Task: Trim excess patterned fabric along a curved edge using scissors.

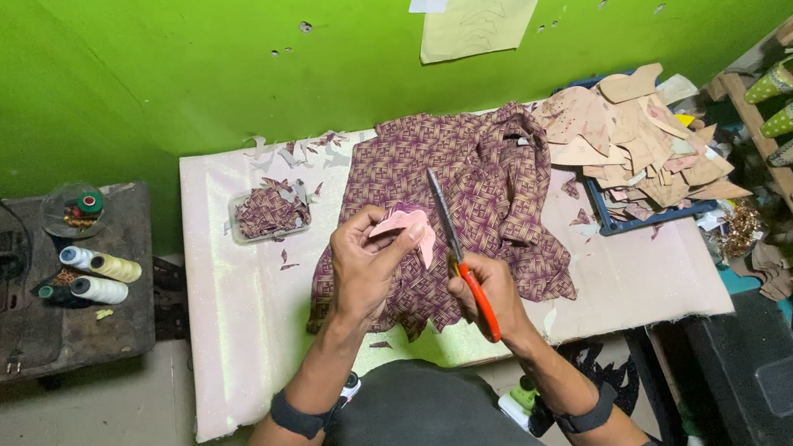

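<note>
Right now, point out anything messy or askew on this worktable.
Fabric scraps lie scattered along the table's far edge, outside the small clear tray. The heap of cardboard patterns spills over its blue tray.

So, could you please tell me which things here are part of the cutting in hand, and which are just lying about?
In use:
- left hand holding a pink pattern piece
- right hand holding orange-handled scissors
- purple patterned fabric
- tray of cut fabric bits

Lying about:
- thread cones
- stack of tan pattern pieces
- paper sheet taped to the wall
</note>
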